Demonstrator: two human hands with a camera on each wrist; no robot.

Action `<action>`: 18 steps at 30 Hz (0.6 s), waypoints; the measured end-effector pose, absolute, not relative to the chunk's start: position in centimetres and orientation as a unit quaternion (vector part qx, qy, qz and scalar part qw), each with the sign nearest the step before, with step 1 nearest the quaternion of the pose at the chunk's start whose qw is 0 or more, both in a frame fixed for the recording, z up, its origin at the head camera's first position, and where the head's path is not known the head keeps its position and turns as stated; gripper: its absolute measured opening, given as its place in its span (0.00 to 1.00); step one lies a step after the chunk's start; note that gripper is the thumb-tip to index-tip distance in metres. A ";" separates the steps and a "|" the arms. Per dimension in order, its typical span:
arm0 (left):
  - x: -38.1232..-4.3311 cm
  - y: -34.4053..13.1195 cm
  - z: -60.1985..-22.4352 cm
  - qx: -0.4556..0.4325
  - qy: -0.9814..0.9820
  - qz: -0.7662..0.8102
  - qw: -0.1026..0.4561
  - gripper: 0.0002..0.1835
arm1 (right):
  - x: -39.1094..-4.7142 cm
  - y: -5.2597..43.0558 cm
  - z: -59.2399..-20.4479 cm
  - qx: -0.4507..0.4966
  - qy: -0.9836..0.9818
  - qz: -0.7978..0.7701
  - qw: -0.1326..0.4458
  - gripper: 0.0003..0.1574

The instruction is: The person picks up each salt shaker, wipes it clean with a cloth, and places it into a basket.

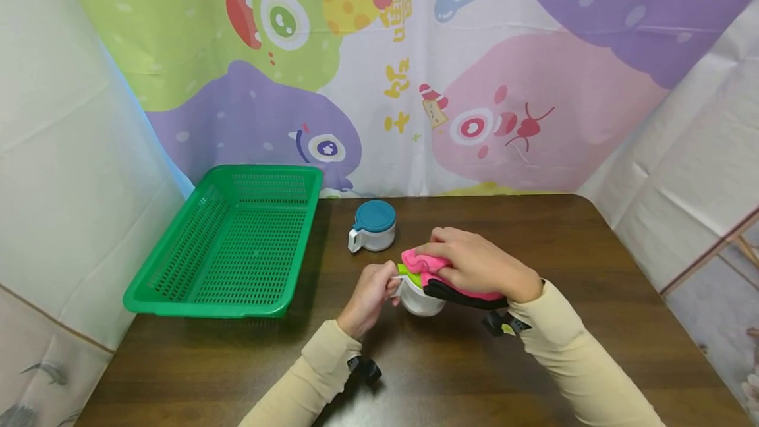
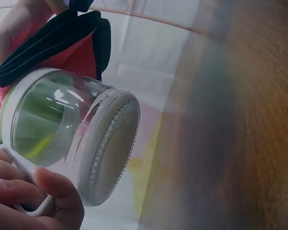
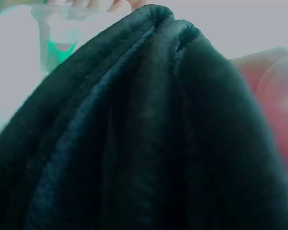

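Brown tabletop (image 1: 456, 374), left grip (image 1: 369, 295) around jar handle (image 2: 22, 162), right grip (image 1: 479, 265) around pink cloth (image 1: 420, 261), green lid (image 1: 410, 274) mostly hidden.

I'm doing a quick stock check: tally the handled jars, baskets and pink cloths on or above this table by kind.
Handled jars: 2, the held jar and the blue-lidded jar
Baskets: 1, the green basket
Pink cloths: 1, the black-edged pink cloth
Total: 4

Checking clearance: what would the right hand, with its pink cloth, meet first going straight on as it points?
Probably the blue-lidded handled jar: in the head view, the right hand points roughly toward it, past the pink cloth. Relative height is unclear; it might pass above.
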State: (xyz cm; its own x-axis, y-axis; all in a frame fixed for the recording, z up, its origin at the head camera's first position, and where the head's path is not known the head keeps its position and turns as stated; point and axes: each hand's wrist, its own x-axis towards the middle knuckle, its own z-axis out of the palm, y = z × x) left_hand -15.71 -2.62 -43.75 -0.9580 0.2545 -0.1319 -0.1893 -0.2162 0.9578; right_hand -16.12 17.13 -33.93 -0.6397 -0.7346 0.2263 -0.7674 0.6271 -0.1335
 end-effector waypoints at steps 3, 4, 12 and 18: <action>-15.7 -2.6 -43.9 0.032 0.612 0.777 0.147 0.16 | -16.3 17.2 -34.1 0.417 -0.899 0.112 0.074 0.25; -15.7 -2.6 -44.0 0.033 0.612 0.776 0.149 0.16 | -16.3 17.2 -34.2 0.416 -0.900 0.112 0.074 0.25; -15.7 -2.6 -44.1 0.035 0.619 0.768 0.160 0.17 | -16.8 17.6 -34.7 0.405 -0.904 0.119 0.061 0.24; -15.7 -2.6 -44.0 0.036 0.623 0.765 0.162 0.16 | -17.1 18.0 -34.9 0.396 -0.908 0.126 0.061 0.25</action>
